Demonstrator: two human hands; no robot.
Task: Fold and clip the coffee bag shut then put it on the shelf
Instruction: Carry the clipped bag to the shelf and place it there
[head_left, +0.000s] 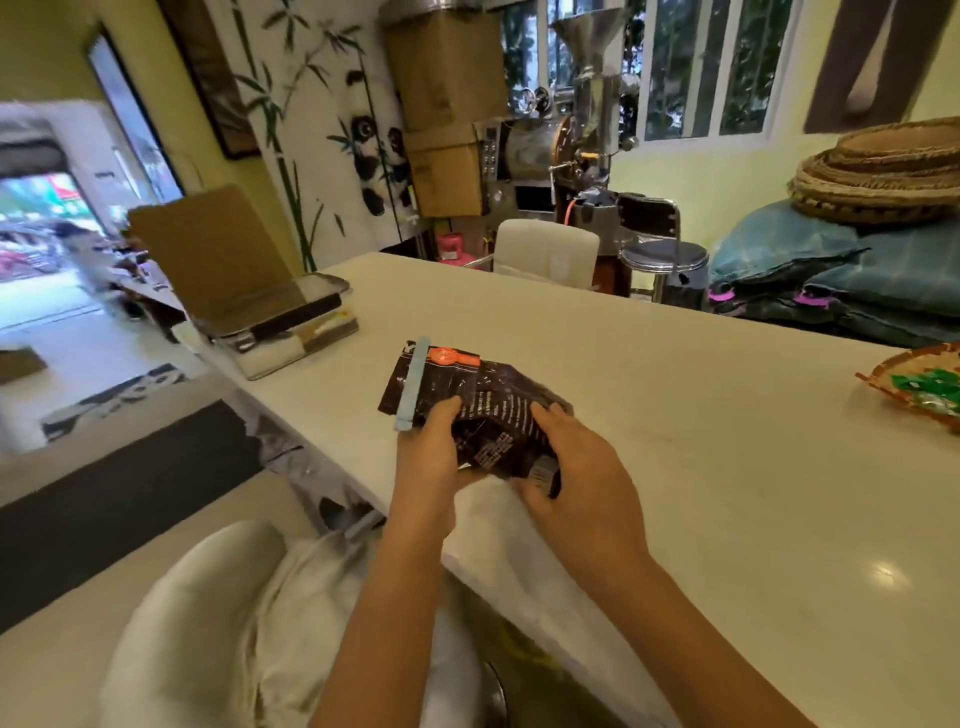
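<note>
A dark brown coffee bag (470, 397) with white print and an orange label lies tilted over the near edge of the white table (675, 415). A long pale blue clip (413, 384) runs across the bag's folded top at its left end. My left hand (428, 454) grips the bag's lower left side, just below the clip's near end. My right hand (571, 462) holds the bag's bottom right corner, fingers curled around it. No shelf can be picked out in this view.
A flat cardboard sheet (218, 254) leans on a stack of trays and boxes (291, 332) at the table's left end. A woven tray with green sweets (919, 387) sits at the right edge. A white chair (545, 249) and stool (665, 257) stand beyond the table.
</note>
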